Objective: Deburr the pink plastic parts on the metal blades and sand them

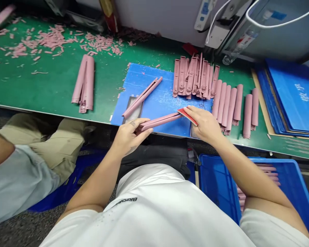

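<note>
My left hand [131, 135] is closed around the near end of a long pink plastic shell [161, 120] with a dark slot along its length. In my right hand [203, 123] is a flat red sanding pad [187, 116], pressed at the far end of that shell. Both hands are over the front edge of a blue sheet [167, 96]. Just beyond my left hand, a second pink shell [142, 97] lies aslant on the sheet, partly over a dark rectangular plate [135, 109].
Slotted pink parts [195, 75] are heaped behind my right hand, with smooth shells [231, 103] in rows beside them. Pink scraps [51, 39] litter the green table [54, 82] at left. Blue boards [296, 96] are stacked right; a blue crate [216, 178] stands below. Another person [18, 181] sits left.
</note>
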A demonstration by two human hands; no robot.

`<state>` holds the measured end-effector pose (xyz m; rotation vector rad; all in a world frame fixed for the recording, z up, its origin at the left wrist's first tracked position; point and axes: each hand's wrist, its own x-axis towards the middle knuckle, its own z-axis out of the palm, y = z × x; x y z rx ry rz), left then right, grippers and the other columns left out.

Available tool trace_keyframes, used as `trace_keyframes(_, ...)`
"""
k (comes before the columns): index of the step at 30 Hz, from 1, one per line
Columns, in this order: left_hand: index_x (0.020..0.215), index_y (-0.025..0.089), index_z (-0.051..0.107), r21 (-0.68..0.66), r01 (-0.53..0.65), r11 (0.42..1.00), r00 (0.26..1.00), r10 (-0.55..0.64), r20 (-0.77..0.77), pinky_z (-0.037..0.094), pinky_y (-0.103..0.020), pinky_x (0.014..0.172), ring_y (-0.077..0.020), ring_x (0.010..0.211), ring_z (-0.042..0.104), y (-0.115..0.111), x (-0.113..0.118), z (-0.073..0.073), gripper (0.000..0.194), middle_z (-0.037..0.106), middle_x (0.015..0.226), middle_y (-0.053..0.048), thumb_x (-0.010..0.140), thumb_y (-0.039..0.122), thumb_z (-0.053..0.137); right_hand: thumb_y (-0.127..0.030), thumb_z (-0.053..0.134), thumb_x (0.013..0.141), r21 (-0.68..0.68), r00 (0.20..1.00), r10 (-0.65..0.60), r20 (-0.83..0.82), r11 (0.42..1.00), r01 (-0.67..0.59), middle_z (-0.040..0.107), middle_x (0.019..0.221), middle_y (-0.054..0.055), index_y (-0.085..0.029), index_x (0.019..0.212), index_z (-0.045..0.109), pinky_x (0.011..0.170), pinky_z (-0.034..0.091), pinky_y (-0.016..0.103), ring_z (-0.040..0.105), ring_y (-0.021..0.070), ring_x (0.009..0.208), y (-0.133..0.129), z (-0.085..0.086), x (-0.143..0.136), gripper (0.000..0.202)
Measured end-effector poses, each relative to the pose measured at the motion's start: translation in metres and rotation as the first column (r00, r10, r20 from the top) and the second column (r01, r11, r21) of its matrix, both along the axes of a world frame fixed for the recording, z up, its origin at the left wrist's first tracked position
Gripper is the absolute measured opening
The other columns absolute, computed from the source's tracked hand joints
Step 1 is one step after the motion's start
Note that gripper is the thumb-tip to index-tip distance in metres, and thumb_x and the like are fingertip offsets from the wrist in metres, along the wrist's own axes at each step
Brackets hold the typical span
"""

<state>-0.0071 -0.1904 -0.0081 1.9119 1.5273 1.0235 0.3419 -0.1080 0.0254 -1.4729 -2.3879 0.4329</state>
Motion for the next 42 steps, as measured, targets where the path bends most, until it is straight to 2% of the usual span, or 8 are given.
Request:
trace_keyframes(6, 0.123, 0.017, 0.088, 0.199, 0.013, 0.98, 0.999, -0.019, 0.028, 0.068, -0.031, 0.082, -0.0215, 0.082, 0.081, -0.026, 0.018, -0.009, 0.031, 0.088, 0.102, -0.01, 0.11, 0.041, 0.073, -0.015, 0.053, 0.109, 0.17, 0.986, 0.158, -0.053, 0.974, -0.147, 0.059, 0.183, 0.0, -0.034, 0.174, 0.066, 0.154, 0.029, 0.055, 0.043, 0.0282, 0.18, -0.077, -0.035, -0.09, 0.069)
trace_keyframes(11, 0.126, 0.018, 0.086, 0.317, 0.03, 0.948, 1.0, -0.031, -0.003, 0.066, -0.029, 0.078, -0.0191, 0.075, 0.079, -0.032, 0.017, -0.011, 0.025, 0.088, 0.101, -0.008, 0.111, 0.036, 0.076, -0.01, 0.043, 0.109, 0.144, 0.978, -0.21, -0.01, 0.967, 0.209, 0.066, 0.174, 0.015, -0.017, 0.171, 0.068, 0.151, 0.028, 0.07, 0.054, 0.0355, 0.173, -0.064, -0.04, -0.077, 0.068)
trace_keyframes(16, 0.123, 0.018, 0.085, 0.386, 0.057, 0.921, 0.998, -0.056, -0.014, 0.064, -0.027, 0.071, -0.0174, 0.069, 0.077, -0.031, 0.018, -0.007, 0.016, 0.086, 0.094, -0.005, 0.11, 0.025, 0.077, -0.02, 0.045, 0.118, 0.214, 0.989, 0.14, -0.051, 0.969, -0.126, 0.061, 0.18, -0.002, -0.037, 0.173, 0.067, 0.153, 0.032, 0.05, 0.049, 0.0202, 0.176, -0.069, -0.038, -0.079, 0.062)
trace_keyframes(25, 0.118, 0.021, 0.085, 0.386, 0.028, 0.922, 0.999, -0.02, -0.026, 0.066, -0.03, 0.068, -0.0183, 0.066, 0.076, -0.03, 0.019, 0.0, 0.015, 0.086, 0.09, -0.003, 0.112, 0.033, 0.078, -0.017, 0.046, 0.117, 0.187, 0.986, 0.15, -0.066, 0.973, -0.135, 0.061, 0.179, -0.006, -0.045, 0.172, 0.066, 0.152, 0.035, 0.052, 0.05, 0.0199, 0.175, -0.061, -0.034, -0.071, 0.065)
trace_keyframes(29, 0.125, 0.022, 0.083, 0.398, 0.032, 0.917, 0.999, -0.02, -0.032, 0.07, -0.031, 0.074, -0.0191, 0.073, 0.081, -0.031, 0.018, 0.0, 0.017, 0.09, 0.101, -0.005, 0.109, 0.029, 0.082, -0.009, 0.041, 0.113, 0.104, 0.977, -0.213, -0.005, 0.972, 0.213, 0.069, 0.172, 0.01, -0.024, 0.172, 0.069, 0.15, 0.039, 0.061, 0.059, 0.0295, 0.169, -0.055, -0.032, -0.067, 0.067)
trace_keyframes(33, 0.123, 0.023, 0.084, 0.395, 0.039, 0.918, 0.998, -0.018, -0.057, 0.07, -0.032, 0.069, -0.0203, 0.07, 0.081, -0.031, 0.015, -0.003, 0.016, 0.089, 0.096, -0.004, 0.112, 0.031, 0.076, -0.022, 0.048, 0.118, 0.209, 0.976, 0.215, -0.021, 0.956, -0.206, 0.056, 0.183, -0.008, -0.046, 0.176, 0.063, 0.153, 0.032, 0.045, 0.046, 0.0177, 0.177, -0.068, -0.032, -0.075, 0.065)
trace_keyframes(38, 0.126, 0.022, 0.084, 0.398, 0.019, 0.917, 1.0, -0.009, -0.028, 0.071, -0.032, 0.075, -0.0206, 0.075, 0.083, -0.03, 0.014, -0.005, 0.018, 0.09, 0.102, -0.005, 0.109, 0.027, 0.084, -0.005, 0.042, 0.107, 0.166, 0.976, -0.216, -0.002, 0.963, 0.214, 0.067, 0.174, 0.007, -0.028, 0.174, 0.068, 0.149, 0.039, 0.061, 0.059, 0.0291, 0.169, -0.052, -0.044, -0.064, 0.074)
trace_keyframes(42, 0.129, 0.022, 0.084, 0.424, 0.041, 0.905, 0.999, -0.045, 0.0, 0.069, -0.031, 0.077, -0.0199, 0.076, 0.082, -0.032, 0.012, -0.007, 0.022, 0.089, 0.103, -0.004, 0.107, 0.021, 0.084, -0.012, 0.051, 0.11, 0.223, 0.994, 0.105, 0.016, 0.969, -0.106, 0.06, 0.18, -0.004, -0.042, 0.18, 0.058, 0.149, 0.04, 0.051, 0.052, 0.0224, 0.174, -0.054, -0.048, -0.066, 0.076)
